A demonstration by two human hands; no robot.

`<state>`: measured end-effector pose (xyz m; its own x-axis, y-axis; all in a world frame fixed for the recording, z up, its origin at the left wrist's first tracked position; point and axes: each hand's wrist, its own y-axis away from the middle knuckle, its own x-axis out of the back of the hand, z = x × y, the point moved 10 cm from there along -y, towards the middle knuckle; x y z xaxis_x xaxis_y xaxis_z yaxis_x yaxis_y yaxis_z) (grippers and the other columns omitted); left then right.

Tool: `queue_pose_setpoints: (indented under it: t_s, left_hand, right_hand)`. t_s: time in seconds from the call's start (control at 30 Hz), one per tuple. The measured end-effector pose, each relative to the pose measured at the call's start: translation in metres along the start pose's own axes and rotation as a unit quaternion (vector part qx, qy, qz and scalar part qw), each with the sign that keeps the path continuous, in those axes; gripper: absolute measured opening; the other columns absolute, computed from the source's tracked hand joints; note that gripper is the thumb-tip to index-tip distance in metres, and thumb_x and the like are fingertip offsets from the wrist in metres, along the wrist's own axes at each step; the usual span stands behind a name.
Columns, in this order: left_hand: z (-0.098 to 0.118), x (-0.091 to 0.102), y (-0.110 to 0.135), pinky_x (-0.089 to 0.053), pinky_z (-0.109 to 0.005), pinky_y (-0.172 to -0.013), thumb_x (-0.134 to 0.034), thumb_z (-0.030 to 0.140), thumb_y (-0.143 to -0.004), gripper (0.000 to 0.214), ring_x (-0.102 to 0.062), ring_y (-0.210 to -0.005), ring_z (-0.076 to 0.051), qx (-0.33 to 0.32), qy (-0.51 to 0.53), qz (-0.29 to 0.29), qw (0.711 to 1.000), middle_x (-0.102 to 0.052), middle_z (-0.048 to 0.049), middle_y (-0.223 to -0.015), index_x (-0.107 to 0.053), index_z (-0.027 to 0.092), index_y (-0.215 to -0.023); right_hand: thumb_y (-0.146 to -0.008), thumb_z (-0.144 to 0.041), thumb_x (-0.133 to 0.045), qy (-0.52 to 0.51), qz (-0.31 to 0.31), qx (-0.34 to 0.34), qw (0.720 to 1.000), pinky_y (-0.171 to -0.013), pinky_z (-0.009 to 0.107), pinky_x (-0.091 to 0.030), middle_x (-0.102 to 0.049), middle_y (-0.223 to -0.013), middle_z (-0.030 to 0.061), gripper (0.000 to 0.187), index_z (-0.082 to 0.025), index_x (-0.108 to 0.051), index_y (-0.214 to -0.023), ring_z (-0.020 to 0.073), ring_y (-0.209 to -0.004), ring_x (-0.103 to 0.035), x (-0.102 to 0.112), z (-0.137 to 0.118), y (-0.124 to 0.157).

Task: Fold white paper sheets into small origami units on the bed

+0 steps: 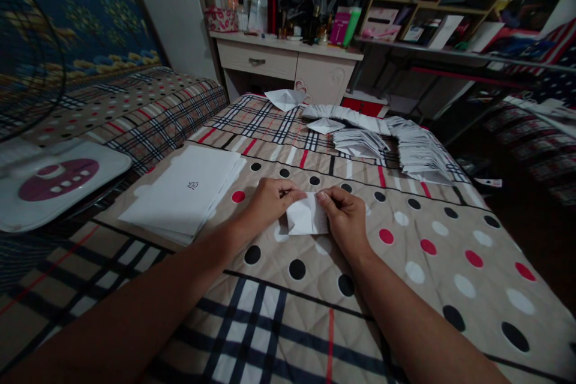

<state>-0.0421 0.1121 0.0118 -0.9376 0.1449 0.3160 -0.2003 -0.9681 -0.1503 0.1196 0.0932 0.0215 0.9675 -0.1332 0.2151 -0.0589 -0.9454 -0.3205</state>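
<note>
A small folded piece of white paper (306, 217) is held between my two hands above the dotted bedspread. My left hand (273, 201) pinches its upper left edge between thumb and fingers. At its upper right edge, my right hand (345, 216) grips it with the thumb on top. To the left of my left hand lies a stack of white paper sheets (180, 186), the top one bearing a small black mark. Beyond my hands are folded paper pieces (418, 153) packed in rows, and a single folded paper shape (284, 99) sits farther back.
The patterned bedspread (450, 252) covers the surface under my hands. A white tray-like table (108, 162) with a purple print stands at the left. A white dresser (256, 60) crowded with bottles and boxes is at the back, with shelves (432, 5) to its right.
</note>
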Motion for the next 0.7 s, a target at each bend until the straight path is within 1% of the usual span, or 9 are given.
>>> queue_pose_setpoints:
  t_s: [0.07, 0.13, 0.2, 0.27, 0.33, 0.4, 0.53, 0.6, 0.7]
  left_hand:
    - [-0.008, -0.003, 0.0, -0.048, -0.021, -0.057, -0.075, 0.029, -0.074, 0.016, -0.065, -0.065, -0.013, 0.029, 0.042, -0.004, 0.999, -0.071, -0.0028, -0.076, -0.07, 0.014, -0.08]
    - [-0.014, -0.006, -0.001, -0.051, -0.022, -0.059, -0.079, 0.025, -0.069, 0.026, -0.067, -0.068, -0.013, 0.047, 0.081, -0.01, 0.996, -0.072, -0.004, -0.081, -0.068, 0.014, -0.09]
    - [-0.016, -0.009, -0.001, -0.054, -0.023, -0.062, -0.078, 0.022, -0.07, 0.04, -0.069, -0.072, -0.015, 0.048, 0.12, -0.017, 0.991, -0.073, -0.0048, -0.086, -0.065, 0.015, -0.107]
    - [-0.015, -0.01, -0.002, -0.056, -0.025, -0.065, -0.076, 0.023, -0.073, 0.054, -0.071, -0.076, -0.016, 0.037, 0.156, -0.021, 0.987, -0.073, -0.0062, -0.092, -0.057, 0.017, -0.122]
    - [-0.015, -0.009, -0.003, -0.057, -0.027, -0.064, -0.075, 0.026, -0.074, 0.06, -0.071, -0.076, -0.017, 0.031, 0.178, -0.013, 0.984, -0.073, -0.0079, -0.097, -0.052, 0.017, -0.129]
    - [-0.017, -0.007, -0.003, -0.057, -0.027, -0.062, -0.074, 0.028, -0.075, 0.056, -0.071, -0.074, -0.017, 0.029, 0.179, 0.003, 0.983, -0.073, -0.0093, -0.1, -0.054, 0.016, -0.126]
    - [-0.018, 0.001, -0.004, -0.055, -0.025, -0.062, -0.069, 0.035, -0.08, 0.033, -0.068, -0.072, -0.015, 0.024, 0.162, 0.041, 0.986, -0.073, -0.0083, -0.092, -0.066, 0.013, -0.103]
    - [-0.017, 0.006, -0.004, -0.053, -0.024, -0.061, -0.068, 0.038, -0.081, 0.029, -0.065, -0.069, -0.014, 0.02, 0.156, 0.057, 0.986, -0.072, -0.0065, -0.085, -0.068, 0.012, -0.094]
    - [-0.015, 0.013, -0.003, -0.05, -0.024, -0.059, -0.069, 0.037, -0.079, 0.026, -0.063, -0.066, -0.013, 0.017, 0.147, 0.085, 0.985, -0.071, -0.0044, -0.079, -0.069, 0.012, -0.085]
  right_hand:
    - [-0.08, -0.029, -0.065, 0.006, 0.018, 0.002, 1.0, -0.055, 0.026, -0.038, -0.058, -0.061, -0.0001, 0.02, -0.017, -0.068, -0.064, 0.0132, -0.058, -0.049, 0.004, 0.0, 0.0]
    - [-0.079, -0.031, -0.066, 0.005, 0.042, -0.002, 0.999, -0.055, 0.026, -0.039, -0.061, -0.062, 0.0005, 0.021, -0.017, -0.068, -0.064, 0.0138, -0.059, -0.051, 0.009, 0.002, -0.001]
    - [-0.079, -0.033, -0.067, -0.003, 0.075, -0.013, 0.997, -0.054, 0.026, -0.041, -0.064, -0.064, 0.0015, 0.021, -0.017, -0.069, -0.067, 0.0146, -0.059, -0.054, 0.016, 0.004, -0.001]
    - [-0.079, -0.035, -0.069, -0.013, 0.101, -0.031, 0.994, -0.053, 0.026, -0.042, -0.066, -0.065, 0.0022, 0.021, -0.016, -0.07, -0.069, 0.0149, -0.057, -0.056, 0.021, 0.007, 0.0]
    - [-0.079, -0.036, -0.07, -0.032, 0.103, -0.052, 0.993, -0.052, 0.026, -0.044, -0.067, -0.062, 0.0023, 0.021, -0.016, -0.07, -0.071, 0.0148, -0.053, -0.057, 0.02, 0.01, 0.001]
    - [-0.078, -0.037, -0.072, -0.058, 0.087, -0.072, 0.992, -0.052, 0.026, -0.047, -0.067, -0.06, 0.002, 0.021, -0.016, -0.071, -0.074, 0.0151, -0.051, -0.059, 0.014, 0.012, 0.001]
    - [-0.075, -0.037, -0.076, -0.109, 0.044, -0.099, 0.988, -0.053, 0.027, -0.051, -0.07, -0.06, 0.0031, 0.022, -0.017, -0.068, -0.078, 0.0165, -0.052, -0.065, 0.0, 0.016, 0.004]
    - [-0.074, -0.036, -0.077, -0.122, 0.024, -0.107, 0.986, -0.052, 0.026, -0.052, -0.071, -0.061, 0.0037, 0.022, -0.017, -0.066, -0.076, 0.0166, -0.053, -0.066, -0.006, 0.017, 0.005]
    - [-0.073, -0.038, -0.078, -0.129, -0.005, -0.114, 0.985, -0.051, 0.026, -0.053, -0.071, -0.061, 0.0036, 0.025, -0.018, -0.061, -0.072, 0.017, -0.052, -0.067, -0.015, 0.02, 0.007]
